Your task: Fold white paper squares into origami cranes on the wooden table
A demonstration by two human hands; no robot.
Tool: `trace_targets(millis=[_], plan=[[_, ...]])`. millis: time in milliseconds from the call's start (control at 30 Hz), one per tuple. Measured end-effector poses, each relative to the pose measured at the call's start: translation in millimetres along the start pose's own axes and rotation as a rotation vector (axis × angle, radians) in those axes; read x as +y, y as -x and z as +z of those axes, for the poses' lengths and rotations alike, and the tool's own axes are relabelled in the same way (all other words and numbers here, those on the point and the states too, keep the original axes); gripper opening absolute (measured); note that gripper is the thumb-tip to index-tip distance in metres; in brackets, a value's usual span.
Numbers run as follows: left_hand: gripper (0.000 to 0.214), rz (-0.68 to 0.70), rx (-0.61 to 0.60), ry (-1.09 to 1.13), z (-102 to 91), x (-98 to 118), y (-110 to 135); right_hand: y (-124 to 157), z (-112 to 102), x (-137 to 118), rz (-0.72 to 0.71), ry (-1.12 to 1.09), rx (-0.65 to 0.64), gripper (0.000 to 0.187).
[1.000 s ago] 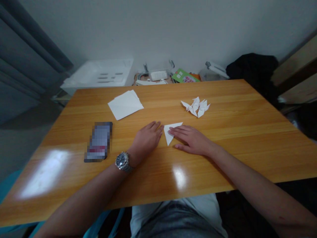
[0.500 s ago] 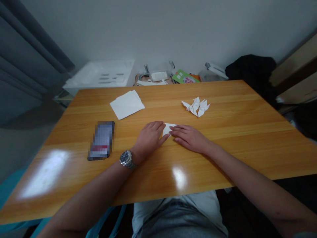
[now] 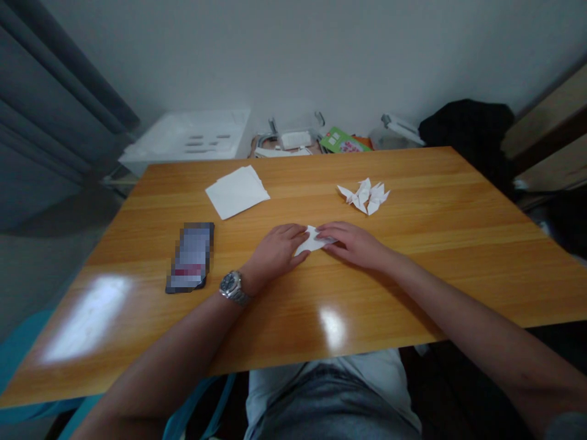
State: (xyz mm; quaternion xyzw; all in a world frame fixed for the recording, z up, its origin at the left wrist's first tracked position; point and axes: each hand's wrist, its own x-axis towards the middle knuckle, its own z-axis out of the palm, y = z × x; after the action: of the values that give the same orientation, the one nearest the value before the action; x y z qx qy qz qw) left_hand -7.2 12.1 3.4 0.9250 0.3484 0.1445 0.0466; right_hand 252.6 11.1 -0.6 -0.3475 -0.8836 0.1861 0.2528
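Observation:
A small piece of folded white paper (image 3: 312, 240) lies on the wooden table in front of me, between my two hands. My left hand (image 3: 279, 247), with a metal watch at the wrist, holds its left side, fingers at the top and thumb at the lower edge. On the right, my right hand (image 3: 351, 243) pinches the other end between fingers and thumb. The paper's two ends are partly hidden under the fingers. Several folded white paper figures (image 3: 364, 195) sit together beyond my right hand. Farther left rests a stack of white paper sheets (image 3: 237, 192).
A phone (image 3: 191, 256) with a blurred screen lies left of my left hand. Past the wooden table's (image 3: 284, 324) far edge are a white foam box (image 3: 183, 137), a green booklet (image 3: 343, 141) and plastic containers. A black item (image 3: 465, 128) stands at the back right.
The paper's visible part has become wider and changed shape. My right hand's fingers have curled more around its right end, and that hand has risen slightly. My left hand has barely moved.

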Motion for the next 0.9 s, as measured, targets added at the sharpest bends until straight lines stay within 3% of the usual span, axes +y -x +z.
trace_targets(millis=[200, 900], plan=[[0.041, 0.027, -0.022, 0.059, 0.1, -5, 1, -7, -6, 9, -0.024, 0.021, -0.117, 0.031], [0.032, 0.055, -0.020, 0.054, -1.8, 1, 4, 2, 3, 11, -0.049, -0.034, -0.025, 0.024]])
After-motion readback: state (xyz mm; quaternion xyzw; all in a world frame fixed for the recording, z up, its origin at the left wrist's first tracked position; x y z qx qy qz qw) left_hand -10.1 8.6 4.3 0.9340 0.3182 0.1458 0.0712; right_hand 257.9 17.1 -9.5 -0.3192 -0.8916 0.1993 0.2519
